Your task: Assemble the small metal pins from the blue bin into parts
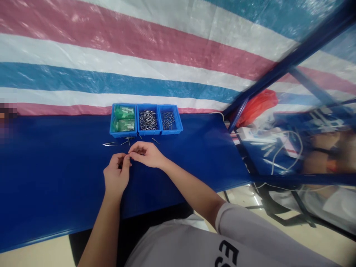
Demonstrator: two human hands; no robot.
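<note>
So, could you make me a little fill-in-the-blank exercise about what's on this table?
Behind the loose rivet-like metal pins stands a row of ____ blue plastic bins.
The left-hand bin in the picture holds packets coloured ____.
The left hand and right hand are close together, with the ____ one nearer the bins.
The plastic sheeting has red, white and ____ stripes.

Missing words: three; green; right; blue.

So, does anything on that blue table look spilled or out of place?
Only the loose metal pins scattered on the table in front of the blue bins: they lie at differing angles, while similar pieces sit inside the middle and right bins. They may have been laid out on purpose. Nothing looks damaged.
</note>
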